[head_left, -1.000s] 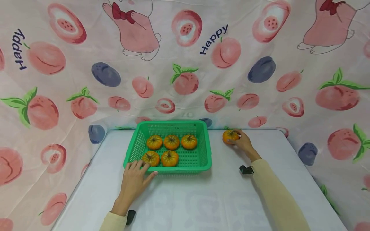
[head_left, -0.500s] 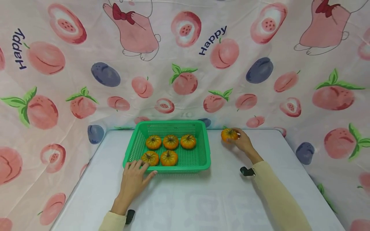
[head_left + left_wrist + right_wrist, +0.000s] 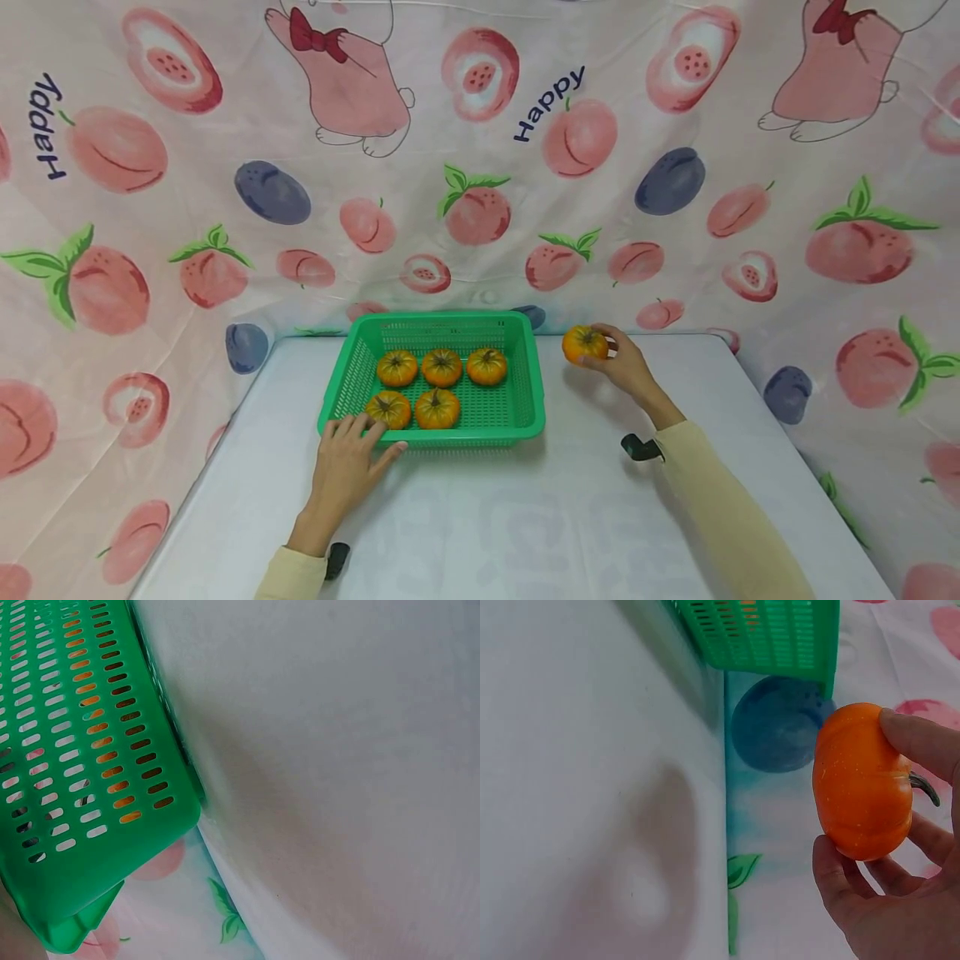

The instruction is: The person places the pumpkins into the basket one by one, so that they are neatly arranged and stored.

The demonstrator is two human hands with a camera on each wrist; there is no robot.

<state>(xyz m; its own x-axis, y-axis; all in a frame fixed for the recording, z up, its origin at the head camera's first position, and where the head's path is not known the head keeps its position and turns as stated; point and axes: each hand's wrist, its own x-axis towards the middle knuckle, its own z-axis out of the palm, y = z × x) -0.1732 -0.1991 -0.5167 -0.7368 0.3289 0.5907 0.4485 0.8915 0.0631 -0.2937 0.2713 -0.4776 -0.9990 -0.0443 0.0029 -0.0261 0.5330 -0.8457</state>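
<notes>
My right hand [image 3: 627,367] holds a small orange pumpkin [image 3: 583,345] between thumb and fingers, right of the green basket [image 3: 536,375]. In the right wrist view the pumpkin [image 3: 861,784] is off the white table, its dark stem turned toward the palm. Several similar pumpkins [image 3: 442,367] sit inside the basket in two rows, three at the back. The left hand [image 3: 345,471] rests on the basket's near left rim, fingers loosely bent over it and thumb spread along the outside. Only a blurred sliver of that hand reaches the left wrist view, beside the slotted basket wall [image 3: 90,877].
A white-covered table [image 3: 480,517] bears the basket near its back edge. Behind it hangs a cloth [image 3: 315,200] printed with peaches, plums and rabbit figures. At the basket's front right, its slotted floor [image 3: 491,410] shows beside the pumpkins.
My right hand has lifted the pumpkin from the table and carried it slightly left, toward the basket. The left hand has stayed at the rim.
</notes>
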